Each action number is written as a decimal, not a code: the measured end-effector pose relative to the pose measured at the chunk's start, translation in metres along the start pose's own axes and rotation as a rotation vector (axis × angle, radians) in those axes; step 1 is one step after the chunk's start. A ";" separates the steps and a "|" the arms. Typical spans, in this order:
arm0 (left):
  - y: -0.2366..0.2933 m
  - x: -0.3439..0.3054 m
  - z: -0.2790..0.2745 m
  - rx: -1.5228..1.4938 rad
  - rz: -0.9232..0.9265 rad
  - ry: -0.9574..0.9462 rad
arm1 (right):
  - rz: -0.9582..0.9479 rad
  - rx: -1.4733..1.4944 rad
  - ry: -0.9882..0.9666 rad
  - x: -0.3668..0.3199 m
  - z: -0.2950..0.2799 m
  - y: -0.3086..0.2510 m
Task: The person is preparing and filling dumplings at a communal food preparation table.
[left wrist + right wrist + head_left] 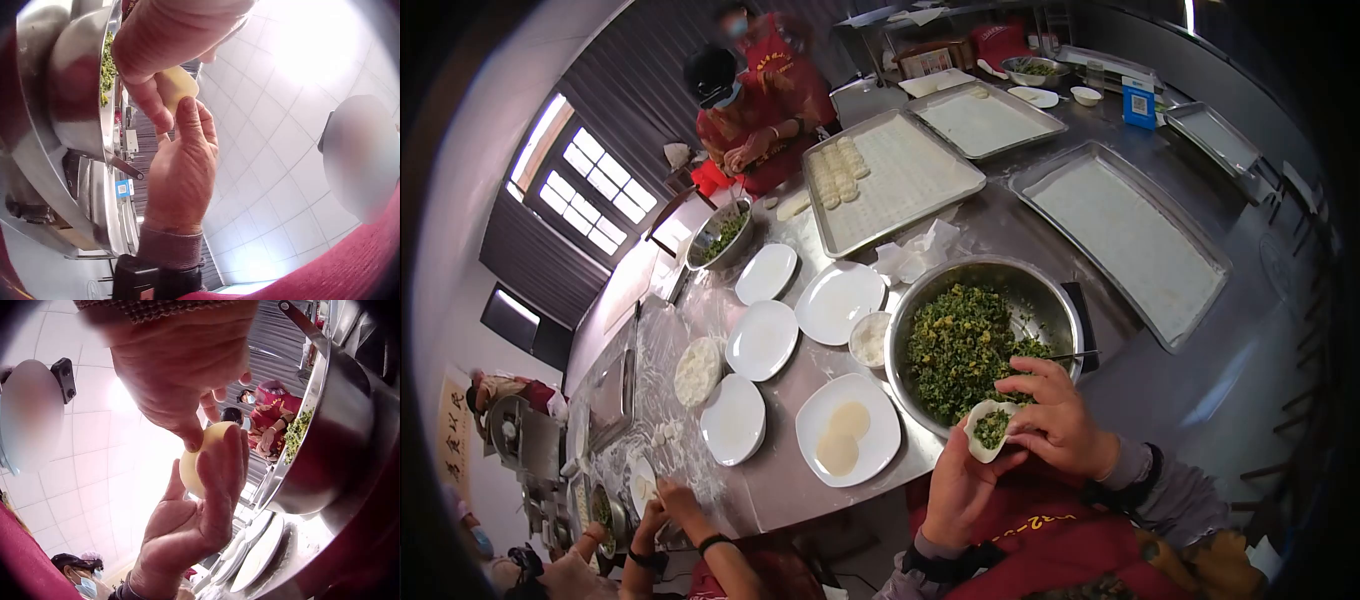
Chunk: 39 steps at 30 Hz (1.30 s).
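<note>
A round dumpling wrapper (990, 432) with chopped green filling in its middle is held up at the near rim of a large steel bowl (897, 385). My left hand (962, 492) cups the wrapper from the left, fingers curled round it. From the other side, my right hand (1060, 420) pinches its edge between thumb and fingers. Seen in the right wrist view, the pale outer face of the wrapper (192, 472) bulges between both hands. Green filling with yellow bits (960, 350) heaps up in the bowl, and a utensil handle (1075, 355) juts over its right rim.
Left of the bowl, a white plate (808, 420) carries loose wrappers (837, 454); several other plates stand beyond it. A small bowl of flour (868, 340) sits by the big bowl. Metal trays (1120, 235) line the back. Other people work at the far and left sides.
</note>
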<state>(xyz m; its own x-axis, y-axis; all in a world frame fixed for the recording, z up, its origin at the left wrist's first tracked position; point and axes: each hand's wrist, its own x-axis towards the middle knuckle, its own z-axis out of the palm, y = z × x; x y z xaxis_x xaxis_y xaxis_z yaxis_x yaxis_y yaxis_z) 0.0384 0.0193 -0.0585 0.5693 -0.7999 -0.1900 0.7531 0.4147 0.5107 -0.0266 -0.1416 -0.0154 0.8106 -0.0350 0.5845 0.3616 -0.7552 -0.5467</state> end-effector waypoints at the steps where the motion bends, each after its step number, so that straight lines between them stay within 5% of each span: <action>1: -0.001 -0.001 0.000 0.074 0.026 0.032 | 0.032 0.026 0.000 0.001 0.001 0.001; 13: 0.001 -0.004 0.006 0.441 0.185 0.098 | 0.154 0.101 0.059 0.003 0.018 0.006; 20: 0.007 -0.010 0.014 0.446 0.348 0.113 | 0.437 0.742 0.361 -0.009 0.015 0.007; 23: 0.008 -0.010 0.018 0.450 0.428 0.073 | 0.471 0.516 0.080 -0.017 0.014 0.005; 33: -0.002 -0.003 0.019 0.370 0.436 0.121 | 0.336 0.373 0.276 -0.019 0.021 -0.003; 39: -0.004 -0.006 0.001 0.639 0.305 0.246 | 0.278 0.240 0.281 -0.024 0.034 0.002</action>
<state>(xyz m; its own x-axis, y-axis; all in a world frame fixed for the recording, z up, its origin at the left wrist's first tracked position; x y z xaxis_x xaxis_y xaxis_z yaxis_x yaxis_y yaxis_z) 0.0319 0.0222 -0.0582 0.8359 -0.5387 -0.1054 0.2542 0.2097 0.9441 -0.0294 -0.1199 -0.0511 0.7474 -0.4162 0.5179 0.2712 -0.5205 -0.8096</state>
